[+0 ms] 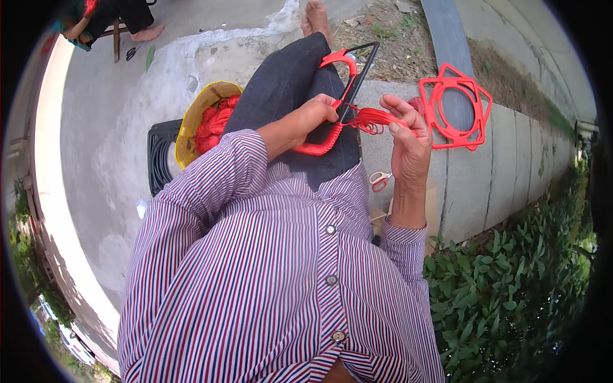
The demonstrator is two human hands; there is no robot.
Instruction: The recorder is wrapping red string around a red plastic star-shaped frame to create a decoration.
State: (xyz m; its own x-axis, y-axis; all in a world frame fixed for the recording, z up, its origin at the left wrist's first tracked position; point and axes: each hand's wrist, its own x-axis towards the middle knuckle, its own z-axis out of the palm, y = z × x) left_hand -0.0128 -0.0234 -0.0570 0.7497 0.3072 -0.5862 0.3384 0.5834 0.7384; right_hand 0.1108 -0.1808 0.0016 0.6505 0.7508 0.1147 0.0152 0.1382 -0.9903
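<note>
Across my lap rests a black angular frame [365,75] with an inner ring, part of it covered by tightly wound red cord [329,142]. My left hand [315,115] is closed on the wound ring, thumb and fingers pinching its side. To the right, my right hand [410,131] is raised and closed on a small hank of red cord [371,119]. Loops of the hank hang between the two hands, and strands run to the frame beside my left fingertips.
Left of my leg stands a yellow bucket [187,124] of red cord [216,125], by black ringed frames [155,156]. Red-covered frames [474,86] lie at right. Red-handled scissors [379,181] are near my right hip. Bushes [491,287] grow lower right; another person [118,19] sits far left.
</note>
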